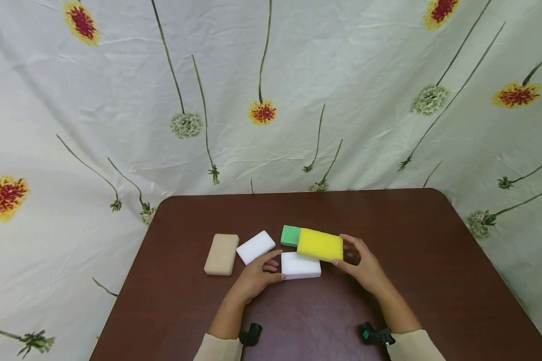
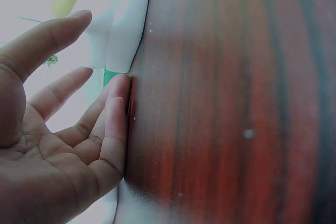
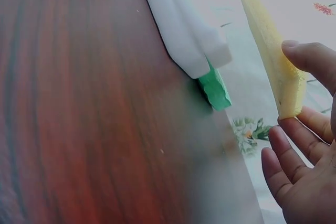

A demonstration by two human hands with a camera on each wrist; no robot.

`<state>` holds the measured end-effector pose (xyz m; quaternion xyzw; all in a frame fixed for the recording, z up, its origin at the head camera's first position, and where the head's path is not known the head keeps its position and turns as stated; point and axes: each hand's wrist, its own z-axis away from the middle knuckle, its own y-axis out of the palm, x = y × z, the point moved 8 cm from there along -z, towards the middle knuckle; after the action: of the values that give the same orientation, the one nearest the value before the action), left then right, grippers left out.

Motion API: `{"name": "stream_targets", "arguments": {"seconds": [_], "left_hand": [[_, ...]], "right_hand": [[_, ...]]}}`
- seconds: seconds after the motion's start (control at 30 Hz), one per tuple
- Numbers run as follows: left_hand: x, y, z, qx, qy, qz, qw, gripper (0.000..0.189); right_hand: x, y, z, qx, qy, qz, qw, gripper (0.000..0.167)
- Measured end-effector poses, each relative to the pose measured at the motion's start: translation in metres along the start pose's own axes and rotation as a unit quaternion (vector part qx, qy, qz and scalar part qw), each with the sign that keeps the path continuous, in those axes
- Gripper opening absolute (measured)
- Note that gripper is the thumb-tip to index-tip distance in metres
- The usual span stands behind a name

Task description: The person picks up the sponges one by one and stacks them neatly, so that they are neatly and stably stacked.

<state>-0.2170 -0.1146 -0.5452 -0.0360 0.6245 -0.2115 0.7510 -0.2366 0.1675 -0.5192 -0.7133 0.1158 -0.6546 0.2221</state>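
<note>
My right hand pinches a yellow sponge at its right end, between thumb and fingers. In the right wrist view the yellow sponge is raised clear of the table. Below it lie two stacked white sponges, their layers visible in the right wrist view. A green sponge lies behind them, partly hidden by the yellow one. My left hand is at the left end of the white stack, thumb and fingers spread; whether the fingertips touch it is hard to tell.
Left of the stack, another white sponge lies at an angle, beside a beige sponge. All rest on a dark red-brown table with rounded far corners. A flower-patterned white cloth hangs behind it.
</note>
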Motion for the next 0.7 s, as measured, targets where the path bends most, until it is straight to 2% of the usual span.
{"name": "stream_targets", "arguments": {"seconds": [0.7], "left_hand": [[-0.002,0.001,0.001,0.007,0.005,0.002,1.0,0.067]], "right_hand": [[0.015,0.025,0.006,0.031,-0.035,-0.005,0.9989,0.075]]}}
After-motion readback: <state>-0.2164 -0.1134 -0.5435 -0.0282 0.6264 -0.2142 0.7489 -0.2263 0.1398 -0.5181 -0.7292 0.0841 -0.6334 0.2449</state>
